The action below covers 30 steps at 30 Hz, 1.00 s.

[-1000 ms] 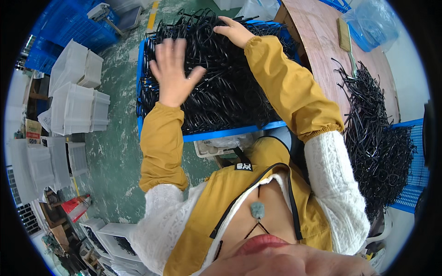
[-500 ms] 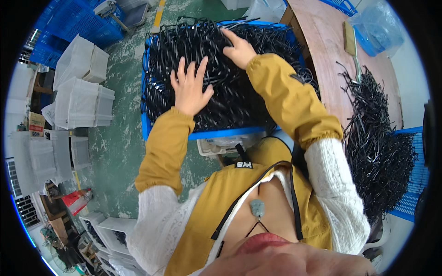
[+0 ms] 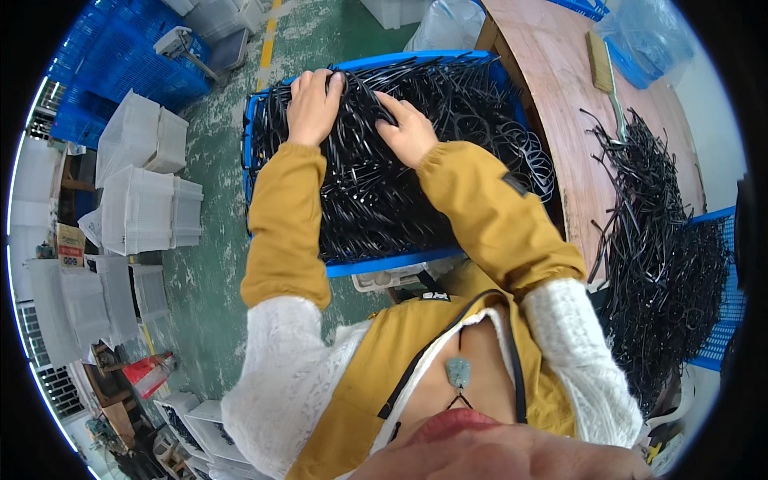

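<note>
A large blue crate (image 3: 376, 262) in front of me is filled with thin, glossy black strips (image 3: 376, 180), tangled and curved. My left hand (image 3: 314, 106) is at the far left of the crate, its fingers bent down over the strips and closed on some of them. To its right, my right hand (image 3: 408, 134) has its fingers and thumb curled around more strips. Strips run between the two hands, and the fingertips are partly sunk among them.
A wooden table (image 3: 552, 104) stands to the right, bearing a brush (image 3: 600, 64), a clear plastic bag (image 3: 652, 40) and a heap of black strips (image 3: 648, 192). A blue basket (image 3: 716, 336) is beyond it. White bins (image 3: 140, 208) and blue crates (image 3: 120, 60) line the left.
My left hand has gone from spread flat to curled over strips farther away. My right hand has come slightly nearer and closed. The crate appears lower in view.
</note>
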Available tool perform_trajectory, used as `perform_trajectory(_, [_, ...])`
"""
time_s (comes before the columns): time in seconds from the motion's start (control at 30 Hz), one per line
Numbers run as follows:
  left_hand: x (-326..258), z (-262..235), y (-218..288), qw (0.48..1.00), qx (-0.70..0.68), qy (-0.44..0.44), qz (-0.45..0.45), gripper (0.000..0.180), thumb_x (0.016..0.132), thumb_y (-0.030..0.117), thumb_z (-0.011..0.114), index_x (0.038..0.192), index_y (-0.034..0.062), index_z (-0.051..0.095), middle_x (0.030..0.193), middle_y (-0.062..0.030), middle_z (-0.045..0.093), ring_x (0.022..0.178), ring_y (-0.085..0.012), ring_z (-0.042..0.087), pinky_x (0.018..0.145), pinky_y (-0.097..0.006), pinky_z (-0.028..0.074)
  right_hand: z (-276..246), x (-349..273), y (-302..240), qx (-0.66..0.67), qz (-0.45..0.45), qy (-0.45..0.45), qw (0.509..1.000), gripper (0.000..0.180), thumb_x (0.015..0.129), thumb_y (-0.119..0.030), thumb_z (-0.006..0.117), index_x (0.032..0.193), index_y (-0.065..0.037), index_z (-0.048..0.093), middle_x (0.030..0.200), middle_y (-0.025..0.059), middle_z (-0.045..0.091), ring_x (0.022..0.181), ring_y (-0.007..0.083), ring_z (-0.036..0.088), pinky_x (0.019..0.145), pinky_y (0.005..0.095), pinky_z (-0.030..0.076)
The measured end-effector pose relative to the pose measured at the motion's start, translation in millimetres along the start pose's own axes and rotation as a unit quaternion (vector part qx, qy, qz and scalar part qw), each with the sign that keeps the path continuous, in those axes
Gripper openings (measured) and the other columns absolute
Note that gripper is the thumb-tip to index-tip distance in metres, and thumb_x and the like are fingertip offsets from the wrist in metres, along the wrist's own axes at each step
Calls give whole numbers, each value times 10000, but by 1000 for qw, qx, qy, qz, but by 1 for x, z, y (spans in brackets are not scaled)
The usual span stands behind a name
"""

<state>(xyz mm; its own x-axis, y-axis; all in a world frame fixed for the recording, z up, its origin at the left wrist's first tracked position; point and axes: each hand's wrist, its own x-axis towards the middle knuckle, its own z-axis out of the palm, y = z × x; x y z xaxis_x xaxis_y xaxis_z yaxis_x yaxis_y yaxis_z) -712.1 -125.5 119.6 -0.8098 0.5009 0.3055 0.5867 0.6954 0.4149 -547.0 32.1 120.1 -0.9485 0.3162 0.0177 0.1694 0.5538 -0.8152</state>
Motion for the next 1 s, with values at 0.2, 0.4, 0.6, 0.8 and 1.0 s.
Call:
perform_trajectory(0.2, [13, -10, 18, 997, 79, 4, 1, 442, 1073, 443, 473, 1285, 82, 618, 1346, -161, 609, 1280, -378, 552, 1024, -567, 464, -5, 16, 13, 1, -91, 87, 992, 560, 913, -400, 670, 1419, -166, 622, 1270, 224, 693, 1136, 423, 671, 988, 494, 542])
perform_trajectory(0.4, [13, -97, -47, 991, 85, 101, 2, 505, 1047, 463, 473, 1360, 110, 654, 1379, -159, 660, 1309, -386, 576, 1096, -501, 427, -42, 13, -14, -79, -143, 23, 986, 885, 895, -669, 636, 1515, -55, 488, 1465, 258, 550, 1331, 429, 546, 1110, 478, 446])
perform_trajectory(0.6, [-16, -22, -135, 963, -259, 67, 27, 535, 1086, 408, 487, 1504, 76, 512, 1470, -182, 557, 1443, -357, 442, 1212, -437, 316, 6, 28, -16, -56, -41, -24, 997, 809, 976, -608, 561, 1545, -47, 433, 1509, 243, 492, 1324, 457, 543, 1127, 502, 437])
perform_trajectory(0.8, [7, -45, -139, 975, -24, -116, -187, 620, 1063, 597, 290, 1507, 227, 513, 1554, -147, 528, 1434, -429, 459, 1186, -525, 307, 8, 44, 6, -4, -116, 50, 992, 685, 970, -575, 573, 1399, -42, 600, 1345, 254, 631, 1251, 425, 596, 1089, 468, 468])
perform_trajectory(1.0, [40, -91, -44, 977, 47, 193, 81, 553, 1091, 420, 378, 1500, 73, 514, 1442, -163, 605, 1397, -345, 469, 1159, -570, 330, -17, 29, -7, -112, -201, 183, 956, 750, 1002, -577, 556, 1482, -8, 467, 1357, 237, 621, 1275, 414, 581, 1110, 535, 409])
